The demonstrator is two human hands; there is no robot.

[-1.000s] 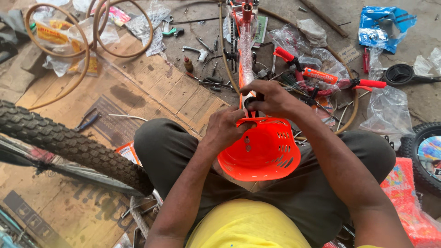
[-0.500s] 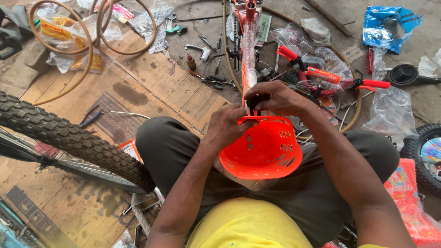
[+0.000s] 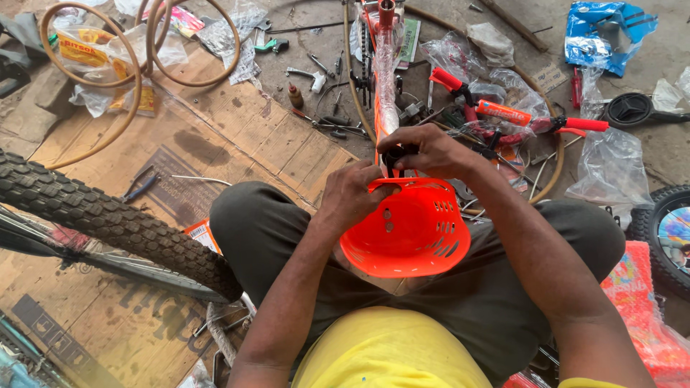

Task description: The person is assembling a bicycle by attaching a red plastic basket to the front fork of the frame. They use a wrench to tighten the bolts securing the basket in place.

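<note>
yellow shirt, dark grey trousers, bare forearms

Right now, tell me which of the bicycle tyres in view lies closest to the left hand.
The big knobbly black tyre running past the left knee, closest to the left hand. The other, a small smooth tyre, sits at the far right edge.

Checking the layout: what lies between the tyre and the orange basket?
The person's left thigh, in dark trousers, fills that stretch between tyre and basket in the head view.

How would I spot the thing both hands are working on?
Look above the person's dark grey trousers. Resting there is a bright orange plastic basket, held at its far rim by the left hand and right hand. Only it has slotted walls.
</note>
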